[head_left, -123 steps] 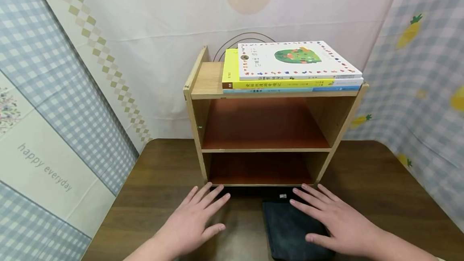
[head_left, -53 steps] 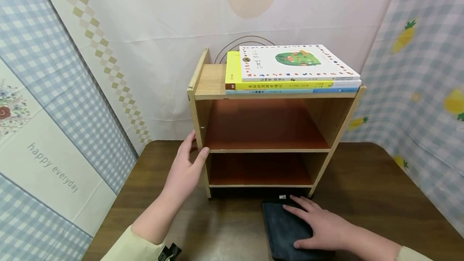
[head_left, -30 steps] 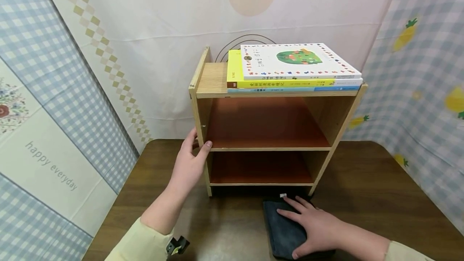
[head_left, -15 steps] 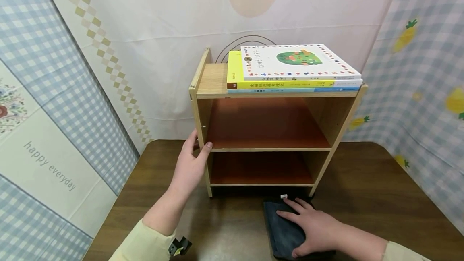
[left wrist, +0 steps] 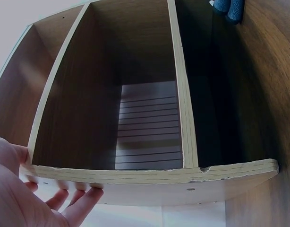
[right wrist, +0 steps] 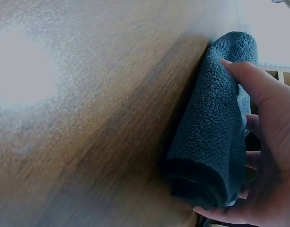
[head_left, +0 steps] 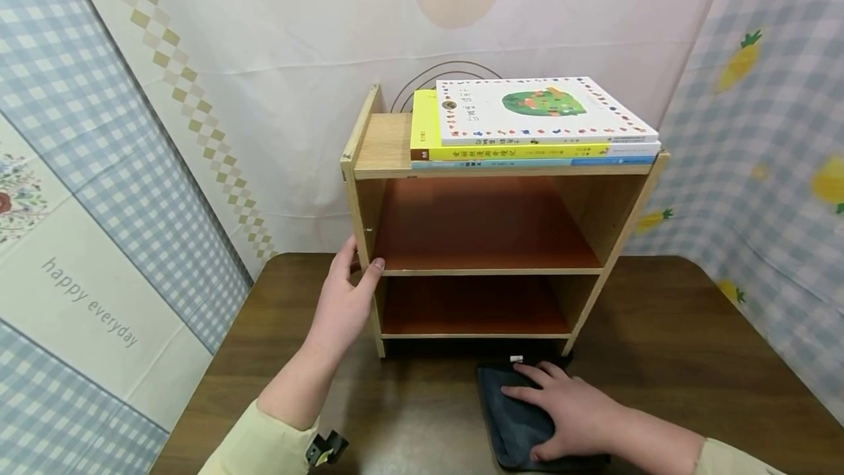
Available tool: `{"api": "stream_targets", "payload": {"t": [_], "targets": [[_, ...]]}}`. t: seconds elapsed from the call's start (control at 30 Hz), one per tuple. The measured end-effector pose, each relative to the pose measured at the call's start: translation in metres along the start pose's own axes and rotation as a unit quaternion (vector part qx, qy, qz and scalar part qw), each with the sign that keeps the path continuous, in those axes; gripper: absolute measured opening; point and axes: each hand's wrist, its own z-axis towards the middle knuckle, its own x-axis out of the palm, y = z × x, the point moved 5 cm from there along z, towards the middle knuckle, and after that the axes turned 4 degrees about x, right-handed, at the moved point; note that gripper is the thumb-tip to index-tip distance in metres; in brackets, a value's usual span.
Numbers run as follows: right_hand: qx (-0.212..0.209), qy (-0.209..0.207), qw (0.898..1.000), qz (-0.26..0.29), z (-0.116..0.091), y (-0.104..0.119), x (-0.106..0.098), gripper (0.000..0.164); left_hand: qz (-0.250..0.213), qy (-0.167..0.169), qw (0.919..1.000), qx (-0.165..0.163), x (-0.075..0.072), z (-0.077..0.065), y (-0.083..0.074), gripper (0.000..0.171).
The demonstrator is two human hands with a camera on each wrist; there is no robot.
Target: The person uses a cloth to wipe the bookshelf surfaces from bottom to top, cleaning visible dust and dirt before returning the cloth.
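The dark blue cloth (head_left: 511, 416) lies folded on the counter (head_left: 712, 358), in front of the right half of the shelf unit's base. A small white tab (head_left: 516, 359) shows at the cloth's far edge, just beyond the fingertips of the right hand (head_left: 574, 413).

Right hand: positioned over the right portion of the cloth, leaving the left portion exposed. The fingers are spread and bent. In the right wrist view, the thumb bears on one side of the cloth and the other fingers curl round the opposite side, holding it between them.

Left hand (head_left: 344, 303): positioned farther back and to the left, well apart from the cloth. It is partly closed on the left side panel (head_left: 361, 215) of the shelf unit (head_left: 491, 272), at about the height of the middle board; the thumb is at the front edge, and the fingers contact the outer face.

The shelf unit stands upright, in front of the counter's back edge and between its two rounded back corners. Its top board carries three stacked books: a blue book (head_left: 494, 164) lowest, a yellow book (head_left: 425, 123) between, and a white book (head_left: 541, 110) uppermost.
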Motion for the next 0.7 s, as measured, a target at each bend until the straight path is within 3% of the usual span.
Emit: {"api": "stream_targets", "payload": {"t": [0.2, 0.7], "targets": [[-0.012, -0.011, 1.000, -0.015, -0.001, 0.005, 0.000, 0.072, 0.001, 0.000, 1.0000, 0.004, 0.001, 0.000, 0.001, 0.061], [-0.006, 0.001, 1.000, 0.016, 0.001, 0.012, 0.000, 0.057, 0.008, -0.003, 0.9999, 0.011, 0.001, 0.000, -0.002, 0.061]]}}
